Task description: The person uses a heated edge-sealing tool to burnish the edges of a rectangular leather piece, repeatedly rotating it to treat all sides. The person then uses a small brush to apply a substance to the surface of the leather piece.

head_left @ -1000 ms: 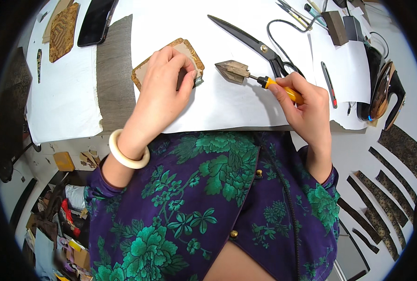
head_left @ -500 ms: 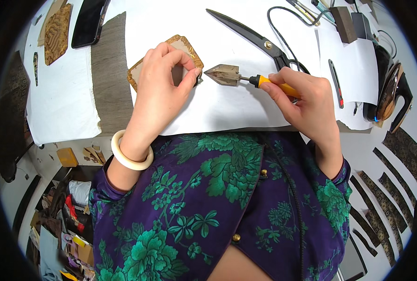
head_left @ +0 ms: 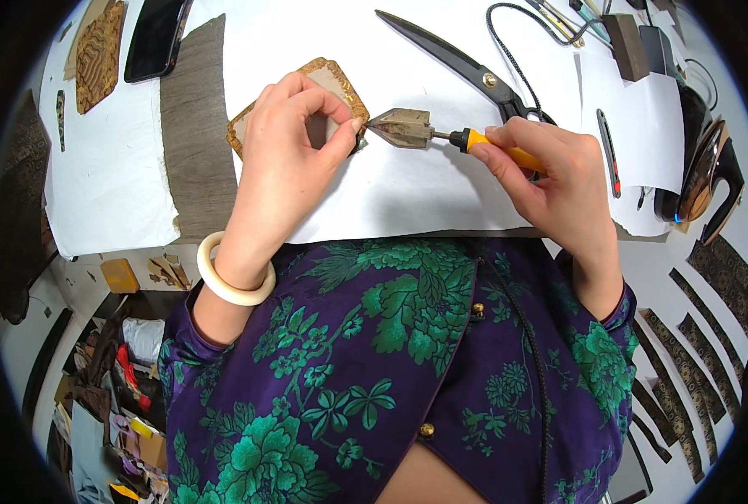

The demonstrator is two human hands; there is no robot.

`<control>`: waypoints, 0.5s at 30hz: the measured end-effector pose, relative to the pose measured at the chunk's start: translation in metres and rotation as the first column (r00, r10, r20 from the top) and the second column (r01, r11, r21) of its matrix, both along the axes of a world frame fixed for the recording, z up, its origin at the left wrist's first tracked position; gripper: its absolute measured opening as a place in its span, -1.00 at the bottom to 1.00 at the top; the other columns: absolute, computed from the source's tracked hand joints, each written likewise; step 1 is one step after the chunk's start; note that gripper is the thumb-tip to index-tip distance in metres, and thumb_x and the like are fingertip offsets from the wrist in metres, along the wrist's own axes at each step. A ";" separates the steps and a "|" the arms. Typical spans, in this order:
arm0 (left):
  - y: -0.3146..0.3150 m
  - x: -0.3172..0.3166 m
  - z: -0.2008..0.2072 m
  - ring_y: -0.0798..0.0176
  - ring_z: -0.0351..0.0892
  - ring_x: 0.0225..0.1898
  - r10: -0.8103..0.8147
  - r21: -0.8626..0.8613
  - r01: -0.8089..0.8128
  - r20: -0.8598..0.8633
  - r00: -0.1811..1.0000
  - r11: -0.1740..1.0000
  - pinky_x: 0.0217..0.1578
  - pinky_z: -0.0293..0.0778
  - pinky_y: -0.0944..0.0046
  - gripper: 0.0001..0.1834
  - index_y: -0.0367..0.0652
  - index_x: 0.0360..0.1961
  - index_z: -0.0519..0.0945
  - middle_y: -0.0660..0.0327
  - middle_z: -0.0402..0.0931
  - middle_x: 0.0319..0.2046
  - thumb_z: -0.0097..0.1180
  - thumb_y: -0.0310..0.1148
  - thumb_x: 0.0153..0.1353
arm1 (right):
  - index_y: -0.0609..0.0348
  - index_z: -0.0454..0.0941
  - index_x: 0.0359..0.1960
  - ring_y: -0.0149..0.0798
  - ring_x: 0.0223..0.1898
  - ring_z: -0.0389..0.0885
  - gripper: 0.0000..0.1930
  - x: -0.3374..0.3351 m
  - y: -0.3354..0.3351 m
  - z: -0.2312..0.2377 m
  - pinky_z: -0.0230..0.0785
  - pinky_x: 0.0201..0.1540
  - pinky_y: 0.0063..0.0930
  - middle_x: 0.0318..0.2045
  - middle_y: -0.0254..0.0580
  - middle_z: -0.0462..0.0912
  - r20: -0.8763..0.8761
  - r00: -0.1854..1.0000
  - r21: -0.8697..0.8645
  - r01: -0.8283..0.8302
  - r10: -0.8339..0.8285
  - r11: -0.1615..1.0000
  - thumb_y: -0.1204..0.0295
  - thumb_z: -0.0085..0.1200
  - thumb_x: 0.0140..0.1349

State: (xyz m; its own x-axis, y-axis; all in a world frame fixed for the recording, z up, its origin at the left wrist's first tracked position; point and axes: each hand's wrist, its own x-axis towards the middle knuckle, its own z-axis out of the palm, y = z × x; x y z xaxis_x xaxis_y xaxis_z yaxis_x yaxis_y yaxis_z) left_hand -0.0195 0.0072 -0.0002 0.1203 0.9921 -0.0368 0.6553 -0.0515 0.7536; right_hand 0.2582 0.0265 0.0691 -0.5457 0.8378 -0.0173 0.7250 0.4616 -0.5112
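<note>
My left hand lies over a small flat panel with a grey-beige face and a brown-gold patterned border. Thumb and forefinger pinch its right-hand edge; the palm hides much of the rest. In my right hand is a yellow-handled iron with a pointed, spade-shaped metal head, gripped by the handle. The iron's tip points left and meets the panel's border, or nearly so, right beside my left fingertips. Whether it truly touches, I cannot tell.
Beyond the iron lie large black scissors. A red-and-grey cutter and a small clothes iron are at right. Grey fabric, a phone and a brown patterned piece lie at left. Patterned strips are lower right.
The iron's tip has moved slightly left and up, closing the gap to the panel's corner by my left fingertips. My left hand keeps its pinch, almost unmoved.
</note>
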 end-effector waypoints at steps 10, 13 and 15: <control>-0.001 -0.007 0.002 0.40 0.46 -0.33 -0.046 -0.017 0.047 0.059 0.997 0.999 -0.25 0.44 0.37 -0.86 -0.30 -0.37 0.67 0.26 0.50 -0.27 0.39 -0.47 0.23 | 0.09 0.63 -0.37 -0.22 -0.64 0.54 -0.81 -0.006 0.004 0.003 0.30 -0.57 -0.38 -0.60 -0.27 0.59 0.107 0.990 0.099 -0.105 0.095 0.989 0.31 0.37 0.32; -0.004 -0.010 0.005 0.32 0.48 -0.26 -0.086 -0.001 0.086 0.056 0.995 0.996 -0.18 0.46 0.32 -0.84 -0.28 -0.36 0.67 0.24 0.50 -0.23 0.42 -0.44 0.20 | 0.04 0.61 -0.39 -0.21 -0.64 0.55 -0.78 -0.004 0.005 -0.003 0.30 -0.58 -0.37 -0.61 -0.29 0.58 0.027 0.998 0.112 -0.063 0.060 0.992 0.25 0.34 0.35; -0.004 -0.008 0.007 0.26 0.48 -0.19 -0.099 0.023 0.098 0.034 0.995 0.995 -0.13 0.46 0.28 -0.82 -0.26 -0.36 0.67 0.23 0.50 -0.22 0.45 -0.42 0.17 | 0.07 0.62 -0.38 -0.25 -0.64 0.57 -0.77 0.000 0.002 -0.007 0.32 -0.58 -0.42 -0.60 -0.29 0.62 -0.066 0.998 0.110 0.014 -0.007 0.994 0.26 0.36 0.35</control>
State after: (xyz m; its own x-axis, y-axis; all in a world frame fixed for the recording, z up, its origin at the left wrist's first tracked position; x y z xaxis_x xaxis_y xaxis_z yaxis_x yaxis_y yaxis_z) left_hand -0.0279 0.0032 0.0065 0.2180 0.9759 -0.0101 0.6196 -0.1304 0.7740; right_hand 0.2578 0.0286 0.0618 -0.5339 0.8383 0.1106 0.6968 0.5102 -0.5041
